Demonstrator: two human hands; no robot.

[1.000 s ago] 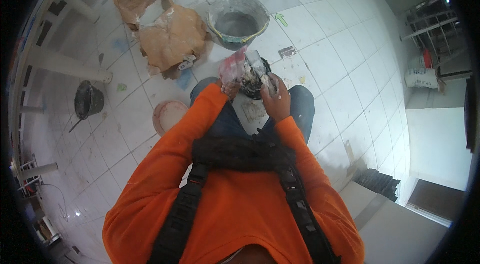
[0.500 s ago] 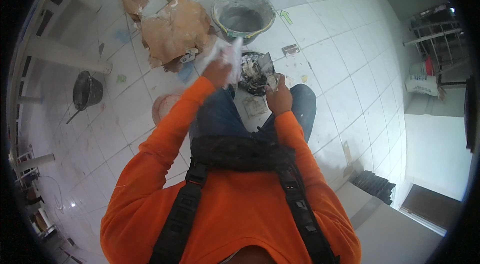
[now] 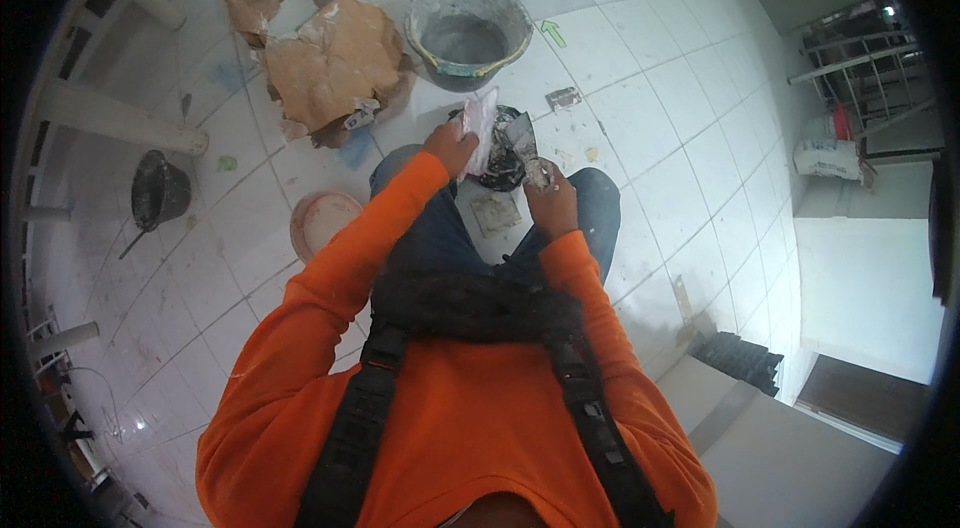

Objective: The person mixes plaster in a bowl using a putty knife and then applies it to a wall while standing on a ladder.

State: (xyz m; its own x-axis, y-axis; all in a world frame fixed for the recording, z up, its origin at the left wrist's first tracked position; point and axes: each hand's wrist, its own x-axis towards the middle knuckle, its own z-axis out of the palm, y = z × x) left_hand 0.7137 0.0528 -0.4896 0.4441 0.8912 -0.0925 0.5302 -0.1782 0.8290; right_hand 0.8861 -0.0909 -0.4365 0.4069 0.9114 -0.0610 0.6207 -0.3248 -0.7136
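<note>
The left hand (image 3: 452, 149) is grasping one pink-and-white plastic bag (image 3: 480, 133), fingers curled round its near side, apparently to keep it upright above the black vessel (image 3: 500, 178). The right hand (image 3: 551, 201) is gripping one scraper (image 3: 521, 136) by its handle, the blade pointing away from the body, probably for control of the edge; whether it is touching the vessel's contents, I cannot tell from where I am standing. The single black vessel is sitting between the two knees (image 3: 598, 208), presumably to be within reach of both hands. Three other vessels are standing about: one grey bucket (image 3: 437, 67) ahead, one pinkish bowl (image 3: 325, 218) beside the left leg, one dark bucket (image 3: 160, 191) farther left. One torn brown paper (image 3: 335, 58) is lying beside the grey bucket.
</note>
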